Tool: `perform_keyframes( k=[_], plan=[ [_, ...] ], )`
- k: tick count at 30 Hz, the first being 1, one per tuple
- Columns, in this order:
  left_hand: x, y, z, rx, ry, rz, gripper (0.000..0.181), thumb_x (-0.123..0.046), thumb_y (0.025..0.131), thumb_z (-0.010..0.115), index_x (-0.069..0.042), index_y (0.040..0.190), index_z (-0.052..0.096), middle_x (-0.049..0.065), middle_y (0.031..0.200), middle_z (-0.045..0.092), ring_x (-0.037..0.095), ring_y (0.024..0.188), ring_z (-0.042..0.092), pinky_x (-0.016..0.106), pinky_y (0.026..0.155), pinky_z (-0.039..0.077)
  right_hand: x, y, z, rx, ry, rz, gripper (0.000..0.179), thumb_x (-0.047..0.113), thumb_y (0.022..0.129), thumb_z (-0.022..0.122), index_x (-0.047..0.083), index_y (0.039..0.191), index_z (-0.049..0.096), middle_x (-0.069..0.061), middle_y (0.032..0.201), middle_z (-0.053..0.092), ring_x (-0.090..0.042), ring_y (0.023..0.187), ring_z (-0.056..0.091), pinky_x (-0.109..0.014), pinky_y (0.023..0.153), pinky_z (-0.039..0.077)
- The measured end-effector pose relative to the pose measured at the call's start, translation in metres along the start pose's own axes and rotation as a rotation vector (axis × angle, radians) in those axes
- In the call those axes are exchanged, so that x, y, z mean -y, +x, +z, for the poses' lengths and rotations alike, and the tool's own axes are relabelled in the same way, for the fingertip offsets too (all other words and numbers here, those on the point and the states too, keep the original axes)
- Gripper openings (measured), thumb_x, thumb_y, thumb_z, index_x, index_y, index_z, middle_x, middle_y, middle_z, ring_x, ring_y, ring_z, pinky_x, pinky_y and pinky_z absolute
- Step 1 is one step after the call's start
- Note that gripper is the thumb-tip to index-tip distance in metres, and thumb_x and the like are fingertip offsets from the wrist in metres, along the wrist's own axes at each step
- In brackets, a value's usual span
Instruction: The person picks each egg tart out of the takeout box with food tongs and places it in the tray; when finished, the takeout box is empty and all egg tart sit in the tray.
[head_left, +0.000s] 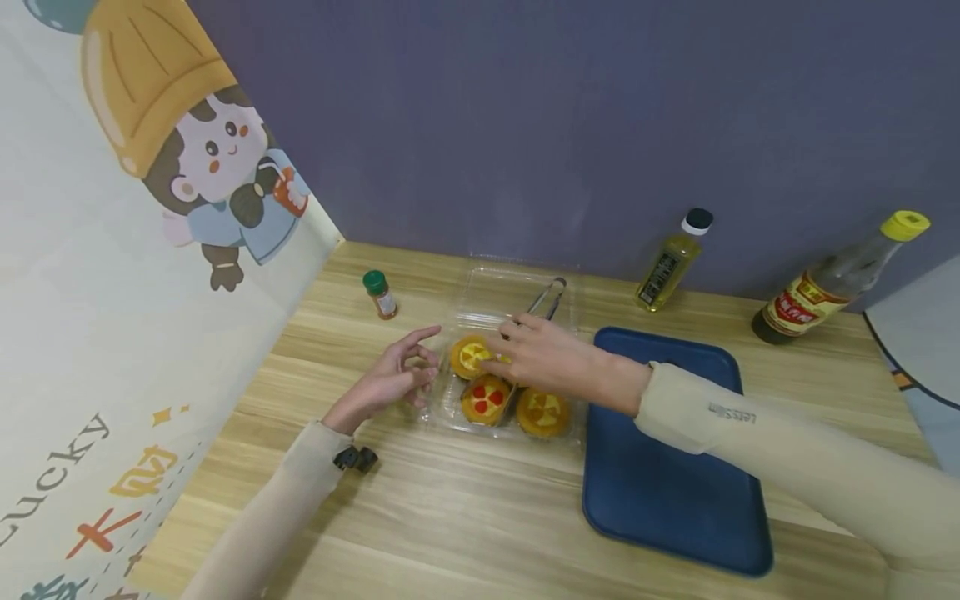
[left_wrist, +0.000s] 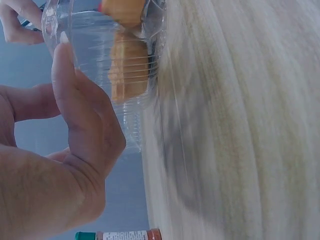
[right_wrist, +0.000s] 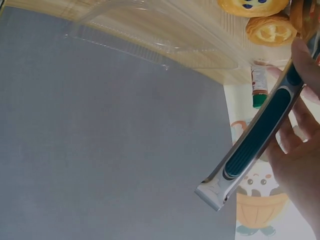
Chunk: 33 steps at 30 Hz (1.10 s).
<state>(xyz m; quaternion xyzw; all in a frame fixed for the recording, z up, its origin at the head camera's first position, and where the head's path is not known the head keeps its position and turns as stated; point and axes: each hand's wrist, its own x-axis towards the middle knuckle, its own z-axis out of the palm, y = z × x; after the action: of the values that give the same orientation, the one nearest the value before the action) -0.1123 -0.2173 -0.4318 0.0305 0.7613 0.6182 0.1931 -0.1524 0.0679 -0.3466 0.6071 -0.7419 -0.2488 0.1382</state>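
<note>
My right hand (head_left: 547, 357) grips a pair of metal tongs (right_wrist: 257, 132) with teal grips, over a clear plastic container (head_left: 450, 421). The tongs' far ends are mostly hidden by the hand in the head view. Inside the container sit egg tarts: a yellow-topped tart (head_left: 471, 357), a tart with red pieces (head_left: 486, 398) and a tart with yellow pieces (head_left: 543, 412). Another tart with dark blue berries (right_wrist: 252, 5) shows in the right wrist view. At the container's left side is my left hand (head_left: 390, 377), fingers loosely bent, a fingertip (left_wrist: 63, 45) right at the plastic rim.
The container's raised lid (head_left: 495, 287) leans toward the purple wall. A green-capped shaker (head_left: 380, 295) stands to the left behind my left hand. Right of the container lies a blue tray (head_left: 667, 500), with an oil bottle (head_left: 670, 265) and a yellow-capped sauce bottle (head_left: 817, 292) behind it.
</note>
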Motion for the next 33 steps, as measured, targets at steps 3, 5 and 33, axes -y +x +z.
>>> perform_keyframes(
  k=[3,5,33],
  plan=[
    [0.001,0.001,0.0,0.001,0.005,0.005,0.078,0.005,0.099,0.058,-0.012,0.167,0.022,0.03,0.132,0.047,0.019,0.078,0.06,0.028,0.054,0.065,-0.002,-0.008,-0.002,-0.043,0.011,0.028,0.052,0.017,0.097,0.074,0.028,0.146,0.061,-0.007,0.131,0.064,-0.027,0.117,0.063,-0.041,0.106,0.058],
    [0.002,0.001,-0.001,-0.001,0.008,0.002,0.078,0.005,0.099,0.058,-0.012,0.167,0.022,0.03,0.133,0.047,0.019,0.078,0.06,0.028,0.053,0.064,-0.004,-0.015,-0.004,-0.051,0.009,0.047,0.052,0.021,0.095,0.077,0.028,0.145,0.062,-0.007,0.129,0.064,-0.027,0.116,0.063,-0.041,0.104,0.059],
    [0.002,0.004,0.002,0.001,0.002,-0.012,0.078,0.003,0.099,0.057,-0.014,0.167,0.022,0.03,0.133,0.047,0.018,0.081,0.06,0.026,0.053,0.064,-0.033,-0.141,-0.001,-0.027,0.148,0.399,0.067,0.014,0.086,0.085,0.018,0.147,0.059,-0.013,0.121,0.061,-0.033,0.11,0.058,-0.046,0.085,0.055]
  ],
)
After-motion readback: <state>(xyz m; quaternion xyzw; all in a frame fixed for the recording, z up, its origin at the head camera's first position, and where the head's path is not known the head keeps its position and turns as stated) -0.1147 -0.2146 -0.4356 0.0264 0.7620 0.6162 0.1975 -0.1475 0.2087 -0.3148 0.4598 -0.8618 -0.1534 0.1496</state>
